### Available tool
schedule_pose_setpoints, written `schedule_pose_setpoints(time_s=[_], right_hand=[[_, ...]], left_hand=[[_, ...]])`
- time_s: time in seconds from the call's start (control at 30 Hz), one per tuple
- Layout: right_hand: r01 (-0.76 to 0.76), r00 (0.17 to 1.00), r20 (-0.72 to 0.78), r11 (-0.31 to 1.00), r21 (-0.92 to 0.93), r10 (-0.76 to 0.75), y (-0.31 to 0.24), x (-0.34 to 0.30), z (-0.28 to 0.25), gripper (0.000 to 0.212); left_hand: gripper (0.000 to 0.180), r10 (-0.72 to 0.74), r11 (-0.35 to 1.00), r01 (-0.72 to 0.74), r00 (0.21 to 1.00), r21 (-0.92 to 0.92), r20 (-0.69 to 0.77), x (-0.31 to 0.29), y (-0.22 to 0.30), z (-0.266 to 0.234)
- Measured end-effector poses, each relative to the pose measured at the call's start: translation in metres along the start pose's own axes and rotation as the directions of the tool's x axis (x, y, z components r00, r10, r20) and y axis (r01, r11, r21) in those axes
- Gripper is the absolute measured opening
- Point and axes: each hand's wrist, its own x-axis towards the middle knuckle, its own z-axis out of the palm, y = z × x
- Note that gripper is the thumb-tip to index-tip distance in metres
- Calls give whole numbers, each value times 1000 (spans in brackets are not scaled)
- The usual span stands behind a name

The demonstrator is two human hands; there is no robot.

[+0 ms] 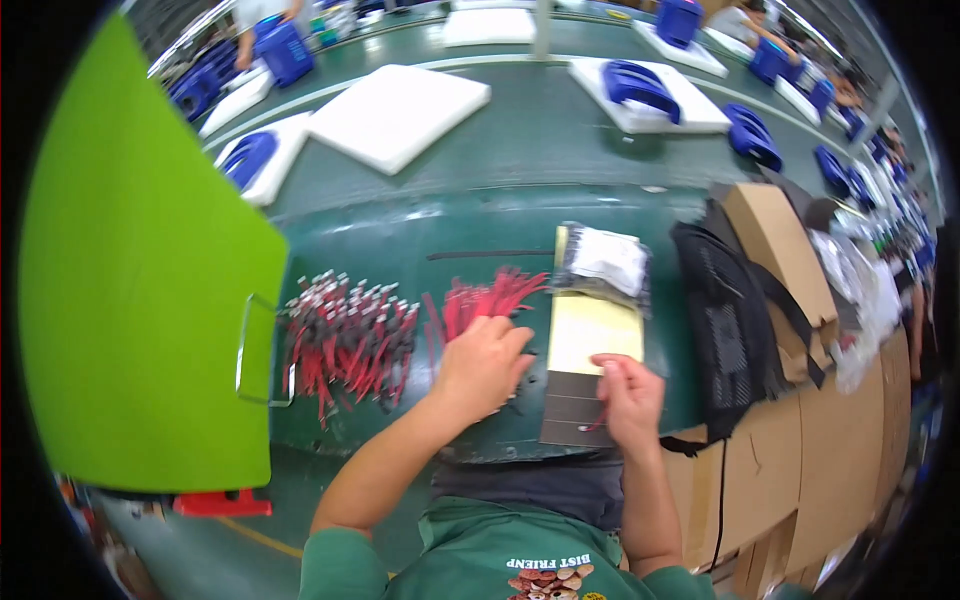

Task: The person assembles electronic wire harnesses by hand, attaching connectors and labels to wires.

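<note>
My left hand [482, 365] lies on a bundle of red wires [490, 297], its fingers bent down at the near end; what lies under them is hidden. My right hand [632, 398] is closed in a pinch beside a yellow-and-dark-grey sheet [597, 335]. From it hangs a short red wire with a small light connector [585, 428], over the dark part of the sheet. Left of my left hand is a larger pile of red and black wires with white connectors [350, 345]. A clear bag of white pieces [607, 262] rests on the sheet's far end.
A tall green panel [150, 280] with a wire handle [243, 350] borders the left. At right are a black bag [722, 320] and cardboard boxes [780, 255]. Beyond, white foam pads [400, 110] and blue plastic parts [640, 88] lie on a belt; other people work there.
</note>
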Motion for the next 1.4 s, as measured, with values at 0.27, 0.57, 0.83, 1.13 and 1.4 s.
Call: schedule_pose_setpoints(time_s=[0.27,0.57,0.83,1.13,1.4], right_hand=[[108,992,70,990,-95,-102,-7,0,-3,21],[175,985,17,981,-88,-174,-1,-2,-7,27],[263,964,-34,965,0,-263,-5,-5,-8,26],[333,942,28,942,42,-334,-50,-46,-1,16],[316,946,-117,941,117,-303,-39,-50,17,8]], left_hand=[[11,-42,995,20,973,101,225,21,2,9],[7,7,1000,-3,978,-19,208,25,19,0],[5,-316,524,326,932,-787,176,-9,45,-32],[12,-486,-151,164,846,-975,218,-23,65,-12],[13,-369,-351,104,898,-931,239,-33,73,-3]])
